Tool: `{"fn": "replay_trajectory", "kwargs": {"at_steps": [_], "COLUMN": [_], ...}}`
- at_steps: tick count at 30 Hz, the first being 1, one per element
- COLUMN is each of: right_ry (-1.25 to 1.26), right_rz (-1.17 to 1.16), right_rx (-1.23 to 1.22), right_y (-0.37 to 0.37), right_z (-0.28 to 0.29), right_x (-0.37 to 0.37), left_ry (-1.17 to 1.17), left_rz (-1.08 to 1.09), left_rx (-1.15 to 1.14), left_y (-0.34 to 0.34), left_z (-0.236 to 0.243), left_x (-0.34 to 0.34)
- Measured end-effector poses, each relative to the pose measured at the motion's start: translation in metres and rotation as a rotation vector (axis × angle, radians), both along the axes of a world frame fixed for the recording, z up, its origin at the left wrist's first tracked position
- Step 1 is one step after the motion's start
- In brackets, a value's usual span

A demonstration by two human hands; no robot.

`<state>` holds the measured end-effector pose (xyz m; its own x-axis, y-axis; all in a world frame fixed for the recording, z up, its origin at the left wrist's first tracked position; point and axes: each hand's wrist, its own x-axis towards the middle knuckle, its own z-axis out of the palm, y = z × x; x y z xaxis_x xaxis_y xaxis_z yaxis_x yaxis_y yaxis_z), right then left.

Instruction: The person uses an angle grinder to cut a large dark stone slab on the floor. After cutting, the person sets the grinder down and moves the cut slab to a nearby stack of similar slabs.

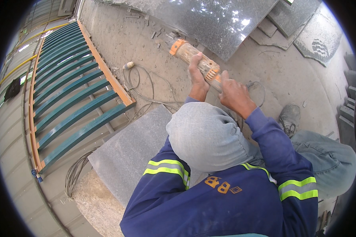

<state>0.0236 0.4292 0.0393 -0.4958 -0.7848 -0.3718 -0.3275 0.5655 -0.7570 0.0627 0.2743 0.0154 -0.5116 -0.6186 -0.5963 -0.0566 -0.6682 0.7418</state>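
Observation:
Neither of my hands is in view. Just below me a co-worker (pixel 225 197) in a navy top with reflective bands and a grey head covering (pixel 201 138) is seen from behind and above. The co-worker's left hand (pixel 198 81) grips the body of a dusty orange cylindrical power tool (pixel 188 53). The co-worker's right hand (pixel 235 94) is at the tool's rear end, index finger raised against it. The tool's front end is near the edge of a polished dark stone slab (pixel 213 17). A grey speckled slab (pixel 120 158) lies to the co-worker's left.
A long rack of teal slats with orange rails (pixel 77 94) fills the left side on corrugated metal (pixel 16 150). Loose cables (pixel 146 98) and a pale plug (pixel 128 65) lie on the dusty ground (pixel 110 35). Stone pieces (pixel 312 43) are stacked at upper right, beyond the co-worker's shoe (pixel 288 118).

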Motion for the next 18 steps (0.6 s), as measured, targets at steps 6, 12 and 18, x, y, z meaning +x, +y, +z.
{"fn": "replay_trajectory", "kwargs": {"at_steps": [6,12,18], "right_ry": [0.021,0.061,0.271], "right_rz": [0.051,0.169,0.105], "right_rx": [0.044,-0.025,-0.091], "right_y": [0.009,-0.020,-0.053], "right_z": [-0.011,0.024,0.026], "right_x": [0.025,0.019,-0.002], "left_ry": [0.006,0.116,0.279], "left_rz": [0.106,0.242,0.239], "left_rx": [-0.013,-0.053,0.045], "left_y": [0.014,-0.006,-0.047], "left_z": [-0.026,0.027,0.040], "left_x": [0.033,0.043,0.008]}}
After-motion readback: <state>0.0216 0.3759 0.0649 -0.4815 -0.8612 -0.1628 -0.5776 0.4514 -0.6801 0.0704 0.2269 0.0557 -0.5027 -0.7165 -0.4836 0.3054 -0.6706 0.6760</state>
